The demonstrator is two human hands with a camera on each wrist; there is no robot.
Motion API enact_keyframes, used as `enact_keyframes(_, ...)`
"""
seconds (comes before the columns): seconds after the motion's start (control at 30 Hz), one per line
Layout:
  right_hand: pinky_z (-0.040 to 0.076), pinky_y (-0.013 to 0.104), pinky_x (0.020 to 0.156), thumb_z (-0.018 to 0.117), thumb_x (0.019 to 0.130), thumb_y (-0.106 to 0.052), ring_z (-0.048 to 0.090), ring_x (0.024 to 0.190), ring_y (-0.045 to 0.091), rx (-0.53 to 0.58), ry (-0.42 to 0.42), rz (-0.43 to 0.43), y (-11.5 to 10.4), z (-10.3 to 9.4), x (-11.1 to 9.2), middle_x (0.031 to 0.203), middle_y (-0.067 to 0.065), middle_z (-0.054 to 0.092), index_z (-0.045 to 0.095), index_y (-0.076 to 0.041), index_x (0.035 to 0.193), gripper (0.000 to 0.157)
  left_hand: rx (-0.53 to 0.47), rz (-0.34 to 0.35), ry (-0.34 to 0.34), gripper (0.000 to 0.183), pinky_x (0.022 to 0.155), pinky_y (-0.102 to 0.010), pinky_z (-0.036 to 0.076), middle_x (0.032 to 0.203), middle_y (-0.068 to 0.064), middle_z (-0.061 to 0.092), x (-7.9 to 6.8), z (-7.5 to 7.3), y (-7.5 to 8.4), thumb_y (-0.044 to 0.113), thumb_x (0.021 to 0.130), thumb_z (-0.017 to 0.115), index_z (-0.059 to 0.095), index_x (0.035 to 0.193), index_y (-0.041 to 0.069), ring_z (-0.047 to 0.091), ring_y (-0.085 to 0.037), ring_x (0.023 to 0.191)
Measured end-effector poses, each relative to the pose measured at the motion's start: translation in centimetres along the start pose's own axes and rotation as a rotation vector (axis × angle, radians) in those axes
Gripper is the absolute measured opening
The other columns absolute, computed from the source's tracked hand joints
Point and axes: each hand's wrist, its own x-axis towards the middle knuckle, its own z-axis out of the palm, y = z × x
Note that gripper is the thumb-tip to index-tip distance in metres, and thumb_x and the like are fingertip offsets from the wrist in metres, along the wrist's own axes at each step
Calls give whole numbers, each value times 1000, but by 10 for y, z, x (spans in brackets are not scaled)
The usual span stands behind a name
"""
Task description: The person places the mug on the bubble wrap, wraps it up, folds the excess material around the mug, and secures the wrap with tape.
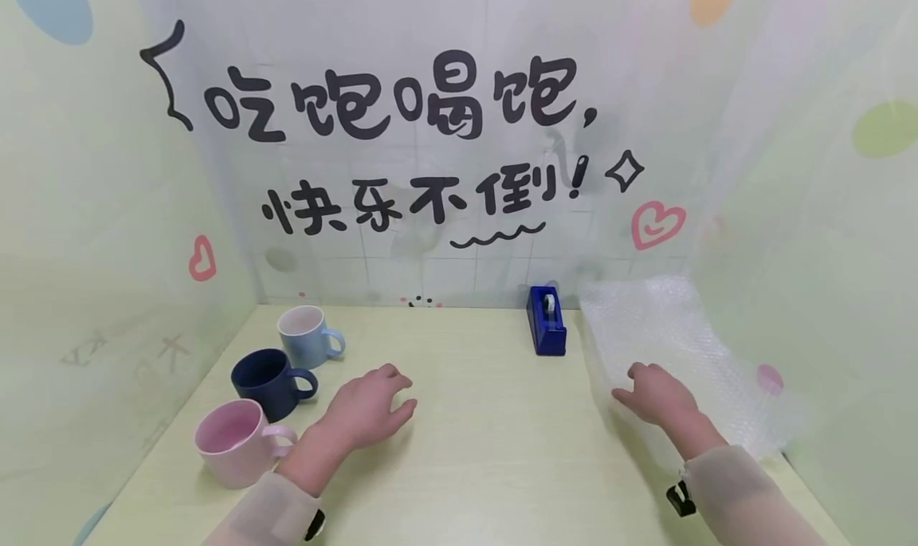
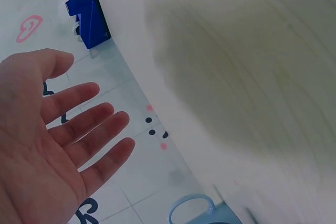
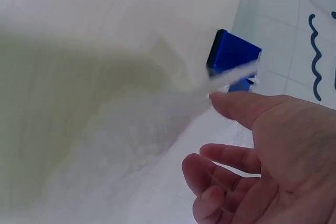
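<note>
My left hand (image 1: 366, 410) hovers over the table to the right of three mugs, and the left wrist view shows its fingers spread with nothing in the palm. Nearest its wrist is a pink mug (image 1: 233, 454); behind that stand a navy mug (image 1: 262, 386) and a light blue mug (image 1: 304, 347), all with handles facing right. On the right, my right hand (image 1: 656, 394) is over a sheet of bubble wrap (image 1: 667, 331). Its thumb tip overlaps the wrap's edge in the right wrist view, while the other fingers bend loosely, apart from the thumb.
A blue tape dispenser (image 1: 548, 335) stands at the table's back edge, left of the bubble wrap. Printed curtains (image 1: 430, 275) enclose the pale table (image 1: 466, 450) at the back and both sides. The wrap's far end rises against the back curtain.
</note>
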Motion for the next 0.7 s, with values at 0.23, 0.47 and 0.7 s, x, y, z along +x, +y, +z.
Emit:
enact_keyframes(0.23, 62, 51, 81, 74, 97, -29, 72, 86, 34, 97, -25, 15, 11, 15, 1, 121, 36, 70, 62, 19, 129, 58, -9, 8, 1, 30, 90, -50, 64, 122, -10, 74, -1, 0, 2, 28, 102, 73, 79, 121, 7, 75, -30, 107)
enact_keyframes(0.47, 58, 47, 78, 62, 94, -4, 65, 82, 27, 56, 47, -54, 11, 19, -1, 90, 16, 71, 69, 7, 98, 13, -13, 8, 20, 27, 89, -49, 64, 120, -9, 74, -2, 3, 1, 27, 101, 74, 80, 119, 7, 75, -29, 106)
enact_keyframes(0.7, 49, 34, 66, 71, 102, -9, 57, 68, 17, 161, 68, 0, 15, 22, -3, 80, 4, 64, 65, -2, 93, 13, -23, 4, 7, 27, 89, -50, 64, 122, -10, 73, -3, 4, 1, 27, 102, 73, 80, 119, 7, 74, -30, 107)
